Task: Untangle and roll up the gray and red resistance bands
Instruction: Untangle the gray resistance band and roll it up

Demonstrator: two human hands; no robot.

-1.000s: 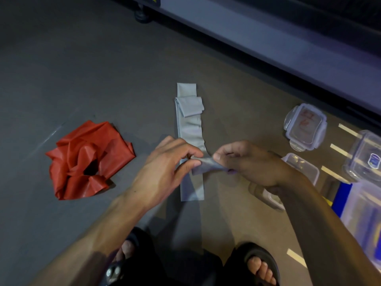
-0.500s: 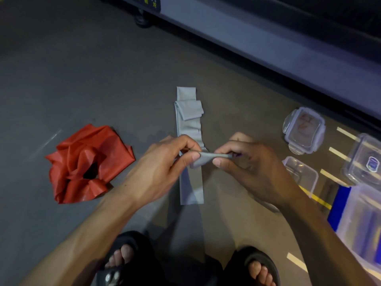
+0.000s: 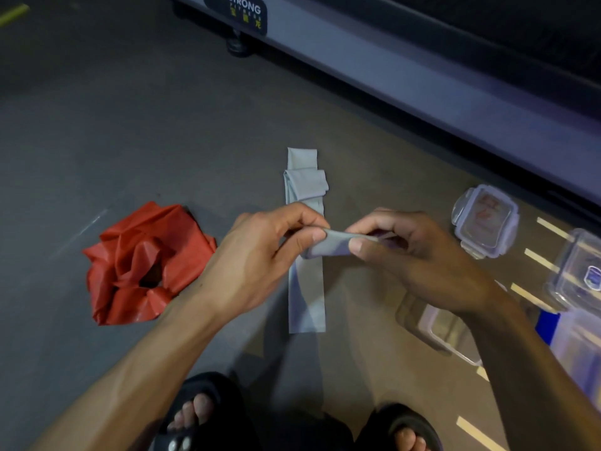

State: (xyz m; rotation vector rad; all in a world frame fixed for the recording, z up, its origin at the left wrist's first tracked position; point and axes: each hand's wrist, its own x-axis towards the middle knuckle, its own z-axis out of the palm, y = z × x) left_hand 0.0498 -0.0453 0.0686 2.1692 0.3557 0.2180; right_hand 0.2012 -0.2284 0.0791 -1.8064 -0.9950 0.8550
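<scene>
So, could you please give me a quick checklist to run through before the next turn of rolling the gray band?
1. Left hand pinches the roll's end: ok.
2. Right hand pinches the other end: ok.
3. Gray band lying straight on the floor: not ok, folds bunched at the far end.
4. Roll tight and even: cannot tell.
5. Red band clear of the gray one: ok, but crumpled, not rolled.
</scene>
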